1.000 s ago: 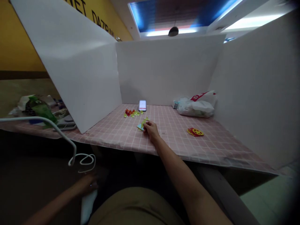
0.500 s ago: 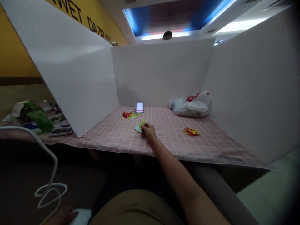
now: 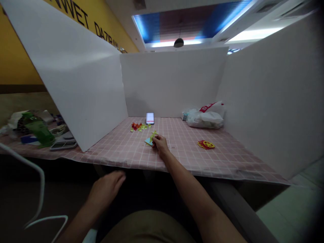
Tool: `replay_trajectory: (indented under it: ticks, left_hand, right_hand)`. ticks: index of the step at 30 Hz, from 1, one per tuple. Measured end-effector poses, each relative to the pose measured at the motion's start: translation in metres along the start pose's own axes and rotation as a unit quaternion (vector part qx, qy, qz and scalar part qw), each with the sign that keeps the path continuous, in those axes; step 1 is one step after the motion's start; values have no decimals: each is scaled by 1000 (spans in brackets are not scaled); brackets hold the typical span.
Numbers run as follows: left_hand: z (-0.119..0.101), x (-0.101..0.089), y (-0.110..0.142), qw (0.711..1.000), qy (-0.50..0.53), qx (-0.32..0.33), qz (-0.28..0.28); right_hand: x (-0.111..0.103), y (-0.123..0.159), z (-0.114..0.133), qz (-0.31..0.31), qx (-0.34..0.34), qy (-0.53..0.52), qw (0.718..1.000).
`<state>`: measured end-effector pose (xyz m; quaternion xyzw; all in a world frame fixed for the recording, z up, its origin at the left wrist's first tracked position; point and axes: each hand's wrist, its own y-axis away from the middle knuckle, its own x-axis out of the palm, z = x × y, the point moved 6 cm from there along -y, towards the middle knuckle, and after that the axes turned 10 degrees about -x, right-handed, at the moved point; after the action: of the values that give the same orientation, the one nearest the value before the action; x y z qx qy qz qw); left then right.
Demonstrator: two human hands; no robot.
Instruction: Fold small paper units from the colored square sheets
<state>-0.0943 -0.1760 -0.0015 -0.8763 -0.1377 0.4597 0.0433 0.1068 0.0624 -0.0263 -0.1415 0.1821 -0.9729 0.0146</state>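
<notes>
Across the middle of the frame a pink checked tablecloth (image 3: 186, 135) is spread. At lower left, the left hand (image 3: 106, 188) is blurred; its grip cannot be told. At centre, by the right hand (image 3: 160, 144), pale-blue paper (image 3: 148, 141) is laid; a yellow-green piece (image 3: 152, 136) is pinched in closed fingertips. Paper-piece handling seems under way; left-hand support would probably be needed.

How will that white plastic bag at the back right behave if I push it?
The white plastic bag will likely fold and shift, given its wrinkled, slumped film. It probably won't roll, lying low and broad on the pink tablecloth. Its bulge suggests some contents, though their weight can't be judged.
</notes>
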Motion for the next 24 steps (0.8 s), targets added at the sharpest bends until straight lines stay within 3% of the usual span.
replay_trajectory:
  ticks: [2, 4, 6, 9, 12, 15, 24]
  left_hand:
    - [-47, 6, -55, 979, 195, 17, -57]
    - [-77, 19, -104, 914, 395, -5, -95]
    - [-92, 39, -143, 897, 430, -12, -105]
    - [-87, 66, -179, 899, 433, -18, -69]
    - [-70, 84, -188, 906, 423, -8, 21]
    - [-62, 90, -182, 907, 414, 9, 79]
    - [-56, 99, -184, 898, 422, -2, 122]
  right_hand:
    - [0, 1, 0, 2, -2, 2, 1000]
    - [0, 1, 0, 8, -3, 5, 1000]
    - [-1, 2, 0, 14, -4, 9, 1000]
    - [-2, 1, 0, 22, -5, 13, 1000]
    - [1, 1, 0, 36, -9, 13, 999]
    - [5, 2, 1, 52, -13, 11, 999]
    - [12, 8, 10, 100, -2, -12, 995]
